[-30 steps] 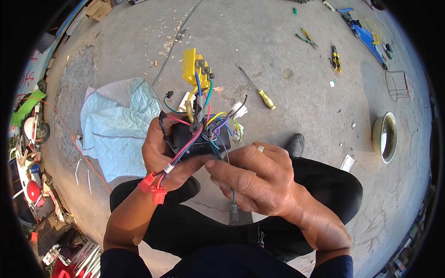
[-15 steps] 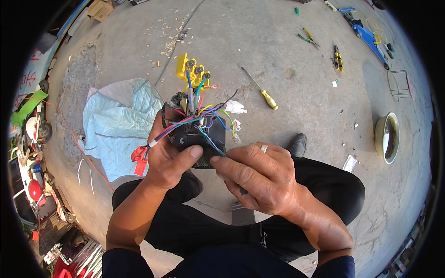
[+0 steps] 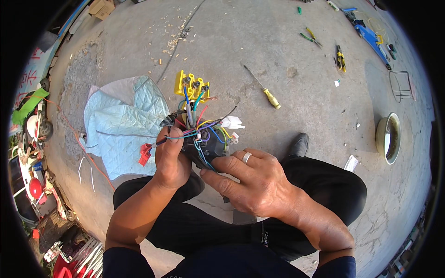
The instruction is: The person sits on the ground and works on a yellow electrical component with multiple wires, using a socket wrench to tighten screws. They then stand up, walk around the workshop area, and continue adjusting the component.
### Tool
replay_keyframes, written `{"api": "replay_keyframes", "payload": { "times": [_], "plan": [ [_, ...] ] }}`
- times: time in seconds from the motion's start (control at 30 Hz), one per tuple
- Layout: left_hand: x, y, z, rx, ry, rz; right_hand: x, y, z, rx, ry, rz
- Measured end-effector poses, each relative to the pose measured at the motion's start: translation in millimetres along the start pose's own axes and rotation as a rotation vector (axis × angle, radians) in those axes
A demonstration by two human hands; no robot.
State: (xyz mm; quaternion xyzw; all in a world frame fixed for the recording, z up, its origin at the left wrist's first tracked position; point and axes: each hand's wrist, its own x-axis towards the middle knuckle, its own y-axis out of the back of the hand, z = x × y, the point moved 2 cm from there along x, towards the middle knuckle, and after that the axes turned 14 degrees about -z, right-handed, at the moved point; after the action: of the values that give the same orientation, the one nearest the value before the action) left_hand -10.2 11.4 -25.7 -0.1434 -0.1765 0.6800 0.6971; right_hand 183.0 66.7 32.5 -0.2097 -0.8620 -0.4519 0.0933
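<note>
Between my two hands is a black wired box (image 3: 214, 147), tilted, with many coloured wires coming out of its far side. My left hand (image 3: 170, 162) grips its left side, the thumb pressed over the wires and the other fingers mostly hidden. My right hand (image 3: 259, 181), a ring on one finger, pinches thin blue wires (image 3: 202, 154) by the box's near edge. Beyond the box, a yellow terminal block (image 3: 191, 85) with bolts hangs on thicker blue and green leads. A white connector (image 3: 232, 122) sticks out to the right, and a red connector (image 3: 145, 154) dangles at the left.
A light-blue quilted cloth (image 3: 125, 125) lies on the concrete at the left. Ahead are a screwdriver (image 3: 269, 96), green-and-yellow pliers (image 3: 311, 38) and another yellow-black hand tool (image 3: 340, 59). A blue floor jack (image 3: 373, 44) and a round basin (image 3: 388, 139) stand at the right.
My left thumb has moved up from the box's near corner onto the wires. The box has tilted, and my right hand has shifted slightly left along the blue wires.
</note>
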Motion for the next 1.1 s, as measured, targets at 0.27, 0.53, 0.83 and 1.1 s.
{"api": "replay_keyframes", "payload": {
  "times": [0.27, 0.53, 0.83, 1.1],
  "plan": [
    [3.4, 0.6, 8.3, -0.276, -0.005, 0.099, 0.2, 4.8, -1.8, 0.147, -0.047, 0.135],
    [1.6, 17.2, 6.5, -0.462, 0.020, 0.299, -4.8, 10.0, 20.7, 0.545, -0.547, 0.192],
    [4.7, 9.0, 12.0, -0.459, 0.081, 0.155, 0.1, 5.8, 19.3, 0.693, -0.459, 0.120],
    [6.2, 5.5, 12.9, -0.437, 0.056, -0.052, -0.3, 7.8, 18.0, 0.624, -0.457, 0.135]
  ]
}}
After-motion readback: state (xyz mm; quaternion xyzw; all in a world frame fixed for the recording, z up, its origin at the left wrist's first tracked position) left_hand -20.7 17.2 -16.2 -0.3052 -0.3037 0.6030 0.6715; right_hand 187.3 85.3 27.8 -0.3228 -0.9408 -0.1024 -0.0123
